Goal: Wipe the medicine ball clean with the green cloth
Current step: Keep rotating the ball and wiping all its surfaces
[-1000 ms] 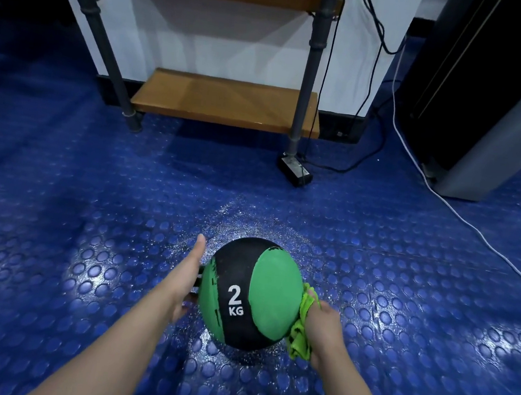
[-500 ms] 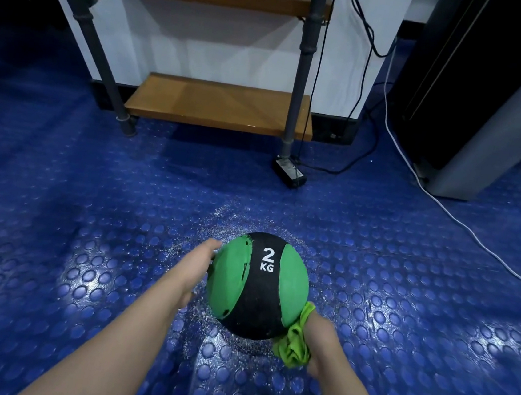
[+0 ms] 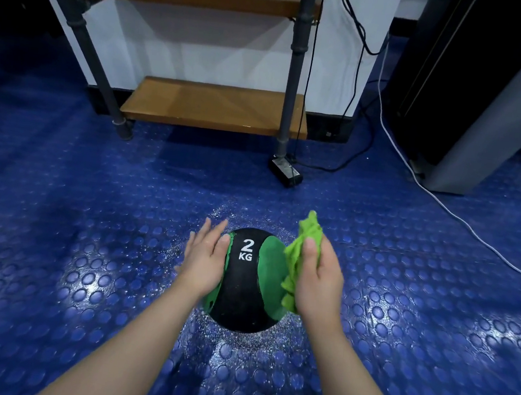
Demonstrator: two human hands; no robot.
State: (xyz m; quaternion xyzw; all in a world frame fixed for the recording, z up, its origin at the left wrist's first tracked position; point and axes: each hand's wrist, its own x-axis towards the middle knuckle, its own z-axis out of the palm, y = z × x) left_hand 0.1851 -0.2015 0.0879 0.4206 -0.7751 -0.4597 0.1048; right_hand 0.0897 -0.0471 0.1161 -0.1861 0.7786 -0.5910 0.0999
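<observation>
**Wipe position: status**

Medicine ball (image 3: 243,288): black with green panels, marked "2 KG" in white on the upper face. Resting on the blue studded floor (image 3: 90,211), low in the centre of the view, between both hands. Fine pale speckles on the floor all around the ball.

Left hand (image 3: 204,262): palm flat against the left side of the ball. Fingers straight and close together, pointing away from the body. Nothing gripped.

Right hand (image 3: 318,277): set against the right side of the ball, with the green cloth (image 3: 301,259) between palm and ball. Cloth bunched and pinched under the thumb. Upper end of the cloth standing up past the fingertips, lower end hanging beside the heel of the palm. Remaining fingers hidden behind the cloth.

Surroundings: wooden shelf (image 3: 217,106) on dark metal posts at the far side, against a white wall. Black power adapter (image 3: 285,169) on the floor just beside the foot of the right post. White cable (image 3: 444,207) trailing across the floor on the right, well apart from the ball.
</observation>
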